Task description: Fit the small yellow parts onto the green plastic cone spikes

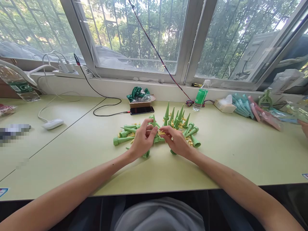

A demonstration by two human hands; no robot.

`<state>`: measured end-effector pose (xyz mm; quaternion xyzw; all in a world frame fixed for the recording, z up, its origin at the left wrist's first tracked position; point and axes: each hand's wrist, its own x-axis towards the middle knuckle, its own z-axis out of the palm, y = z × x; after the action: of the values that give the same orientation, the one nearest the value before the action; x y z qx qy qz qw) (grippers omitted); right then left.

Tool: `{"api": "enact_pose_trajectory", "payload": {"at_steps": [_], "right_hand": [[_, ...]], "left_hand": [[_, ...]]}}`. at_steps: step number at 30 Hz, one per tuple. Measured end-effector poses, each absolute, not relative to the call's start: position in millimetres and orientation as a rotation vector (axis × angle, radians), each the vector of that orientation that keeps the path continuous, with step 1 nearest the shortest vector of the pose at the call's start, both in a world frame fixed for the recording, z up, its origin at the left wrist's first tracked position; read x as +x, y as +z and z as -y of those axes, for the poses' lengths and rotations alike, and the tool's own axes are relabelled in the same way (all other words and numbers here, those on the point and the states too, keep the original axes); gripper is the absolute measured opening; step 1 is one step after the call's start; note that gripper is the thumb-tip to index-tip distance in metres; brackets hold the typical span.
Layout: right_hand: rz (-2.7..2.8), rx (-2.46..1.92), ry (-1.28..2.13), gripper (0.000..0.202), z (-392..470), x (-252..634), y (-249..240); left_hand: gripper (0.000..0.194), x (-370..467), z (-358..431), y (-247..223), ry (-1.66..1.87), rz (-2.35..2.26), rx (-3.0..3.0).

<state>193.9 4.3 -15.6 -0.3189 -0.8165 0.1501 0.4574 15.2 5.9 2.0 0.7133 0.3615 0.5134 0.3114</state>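
Observation:
My left hand [143, 138] is closed around a green plastic plant-watering spike [154, 121], its pointed tip upward. Just to the right, my right hand [176, 139] pinches a small yellow plastic piece [161, 132] close to the spike's side. Whether the two parts touch I cannot tell. Several green spikes stand upright behind my right hand, among them a tall one [166, 115]. More spikes lie on their sides, such as one at the left [122, 140] and one at the right [195, 141]. Small yellow pieces [190, 143] are scattered among them.
Behind the pile are a phone [141, 110] on a cable and a small cardboard box [141, 103] with green wrapping. A water bottle [200, 96], a tissue pack [225, 104] and bagged blue and pink items stand along the windowsill. Another person's hand [304, 128] shows at the right edge.

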Motion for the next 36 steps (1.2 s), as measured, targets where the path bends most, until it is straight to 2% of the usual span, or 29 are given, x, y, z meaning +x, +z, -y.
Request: {"api": "enact_pose_trajectory", "payload": {"at_steps": [17,36], "right_hand": [[2.042,-0.816,0.307,0.019,-2.7,194.6,-14.0],[2.07,-0.847,0.262,0.027,-3.7,194.8,-14.8]], "left_hand": [[0.018,13.6,-5.8,-1.2,1.461,-0.945,2.157],[0.02,12.6,-5.1,-3.2,1.429,-0.929,2.177]]}}
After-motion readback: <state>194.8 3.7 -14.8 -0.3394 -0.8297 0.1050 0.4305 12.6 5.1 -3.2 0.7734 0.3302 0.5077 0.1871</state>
